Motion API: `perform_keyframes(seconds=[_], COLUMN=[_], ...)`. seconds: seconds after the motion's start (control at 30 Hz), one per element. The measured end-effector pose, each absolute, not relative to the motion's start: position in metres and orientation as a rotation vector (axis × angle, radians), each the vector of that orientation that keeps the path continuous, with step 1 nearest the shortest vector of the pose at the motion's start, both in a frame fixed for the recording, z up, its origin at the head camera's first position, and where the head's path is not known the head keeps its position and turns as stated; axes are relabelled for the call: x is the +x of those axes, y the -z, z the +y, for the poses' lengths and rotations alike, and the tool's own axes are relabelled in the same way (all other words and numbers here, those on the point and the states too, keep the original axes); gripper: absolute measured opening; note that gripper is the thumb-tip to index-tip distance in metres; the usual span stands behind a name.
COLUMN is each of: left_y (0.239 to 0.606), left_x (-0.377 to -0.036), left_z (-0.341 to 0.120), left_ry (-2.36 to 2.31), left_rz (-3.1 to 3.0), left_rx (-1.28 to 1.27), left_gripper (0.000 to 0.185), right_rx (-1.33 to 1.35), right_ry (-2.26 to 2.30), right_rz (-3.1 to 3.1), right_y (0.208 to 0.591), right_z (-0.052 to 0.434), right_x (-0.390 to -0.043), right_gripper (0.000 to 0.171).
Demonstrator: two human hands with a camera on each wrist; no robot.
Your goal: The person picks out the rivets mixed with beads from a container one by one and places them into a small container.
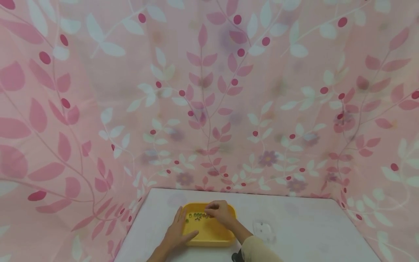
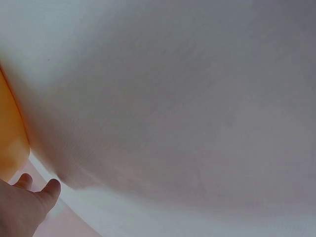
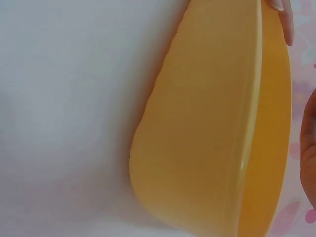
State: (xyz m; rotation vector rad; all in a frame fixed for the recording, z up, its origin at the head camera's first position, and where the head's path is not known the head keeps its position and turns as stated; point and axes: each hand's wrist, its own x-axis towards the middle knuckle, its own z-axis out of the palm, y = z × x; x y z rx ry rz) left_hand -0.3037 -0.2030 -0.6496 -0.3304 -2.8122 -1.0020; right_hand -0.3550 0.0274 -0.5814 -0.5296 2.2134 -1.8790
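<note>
A yellow tray [image 1: 209,233] lies on a white table [image 1: 301,225] near its front edge. Small green beads [image 1: 197,215] sit in a row in the tray's far part. My left hand [image 1: 178,227] rests on the tray's left rim, fingers straight along the outside and thumb lying inside. My right hand [image 1: 212,210] hovers over the beads with its fingertips bunched together in a pinch on a bead. The right wrist view shows the tray's outer wall [image 3: 207,133]. In the left wrist view only bare table, the tray's edge [image 2: 10,128] and my fingers [image 2: 49,190] appear.
A small clear plastic piece [image 1: 265,231] lies on the table to the right of the tray. A pink curtain [image 1: 209,91] printed with leaves hangs round the table on three sides. Bare tabletop stretches to the right.
</note>
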Motion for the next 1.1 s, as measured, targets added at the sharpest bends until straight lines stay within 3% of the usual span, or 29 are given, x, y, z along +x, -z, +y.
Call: perform_keyframes(seconds=[0.6,1.1], left_y=[0.652,0.648], left_x=[-0.305,-0.303], left_z=[-0.203,-0.203], left_ry=[0.964,0.929], left_rz=[-2.804,-2.809], left_rx=[-0.325,-0.342], left_gripper=[0.104,0.105], right_rx=[-0.502,-0.489], right_ry=[1.821,1.741], right_rz=[2.301,2.377], right_y=[0.567,0.558], right_z=[0.057,0.101], right_x=[-0.355,-0.351], right_gripper=[0.013,0.016])
